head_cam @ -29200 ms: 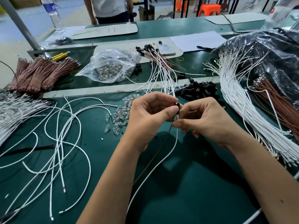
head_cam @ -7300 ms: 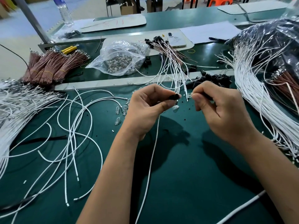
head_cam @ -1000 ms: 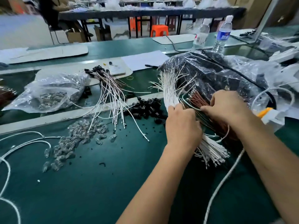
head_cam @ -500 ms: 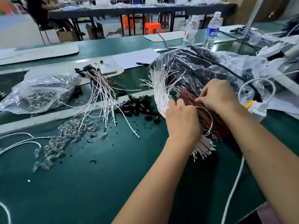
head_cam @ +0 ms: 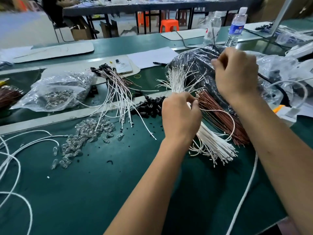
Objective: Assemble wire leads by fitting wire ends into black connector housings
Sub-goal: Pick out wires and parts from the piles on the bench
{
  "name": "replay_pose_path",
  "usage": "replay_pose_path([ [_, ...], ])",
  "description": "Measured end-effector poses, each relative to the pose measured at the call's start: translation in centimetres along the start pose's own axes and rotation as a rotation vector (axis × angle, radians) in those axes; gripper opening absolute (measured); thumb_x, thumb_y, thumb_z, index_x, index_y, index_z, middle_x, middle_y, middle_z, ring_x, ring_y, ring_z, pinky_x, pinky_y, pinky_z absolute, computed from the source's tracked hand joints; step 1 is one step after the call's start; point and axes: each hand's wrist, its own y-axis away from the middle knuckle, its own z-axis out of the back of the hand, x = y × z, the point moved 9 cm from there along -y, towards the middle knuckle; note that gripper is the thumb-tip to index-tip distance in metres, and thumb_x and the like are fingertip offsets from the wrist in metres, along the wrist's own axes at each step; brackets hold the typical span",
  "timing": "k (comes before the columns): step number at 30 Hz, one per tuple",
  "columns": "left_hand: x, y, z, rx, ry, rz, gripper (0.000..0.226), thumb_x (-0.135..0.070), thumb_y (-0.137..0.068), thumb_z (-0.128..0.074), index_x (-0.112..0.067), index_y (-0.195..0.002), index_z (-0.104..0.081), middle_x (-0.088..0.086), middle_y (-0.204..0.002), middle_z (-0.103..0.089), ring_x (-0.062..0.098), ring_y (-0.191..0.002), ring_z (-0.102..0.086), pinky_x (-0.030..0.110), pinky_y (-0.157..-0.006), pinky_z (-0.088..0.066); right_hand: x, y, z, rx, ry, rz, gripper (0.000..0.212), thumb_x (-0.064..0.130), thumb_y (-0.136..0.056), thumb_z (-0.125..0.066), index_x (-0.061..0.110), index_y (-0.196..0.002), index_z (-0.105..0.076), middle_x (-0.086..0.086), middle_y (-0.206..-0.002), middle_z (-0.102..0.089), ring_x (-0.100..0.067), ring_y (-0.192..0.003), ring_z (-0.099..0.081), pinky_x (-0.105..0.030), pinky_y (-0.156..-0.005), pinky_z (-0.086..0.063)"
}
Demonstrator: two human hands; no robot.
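Here, left hand [head_cam: 180, 116] pinches the top of the white wire bundle [head_cam: 211, 141], w/ brown wires [head_cam: 218, 114] just right of it, both running toward the near-right. Right hand [head_cam: 237, 75] is raised beyond them, fingers curled; contents unclear.

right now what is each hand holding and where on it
The left hand pinches a white wire near its terminal end, beside the brown wire bundle. The right hand is raised with fingers curled; what it holds cannot be told.
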Motion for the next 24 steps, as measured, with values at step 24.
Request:
replay_pose_path([
  [24,7.3,-3.3,4.9,0.309,-0.671,-0.206,0.018,-0.007,-0.091,-0.066,-0.015,-0.106,-0.064,0.01,-0.104,-0.068,0.034,-0.1,-0.063,0.043,-0.084,-0.05,5.0,9.4,-11.2,0.324,-1.279,-0.514,0.011,0.018,-0.107,-0.058,0.012,-0.098,-0.06,-0.007,-0.069,-0.074,-0.014,-0.041,-0.058,-0.019,-0.034,-0.032],
])
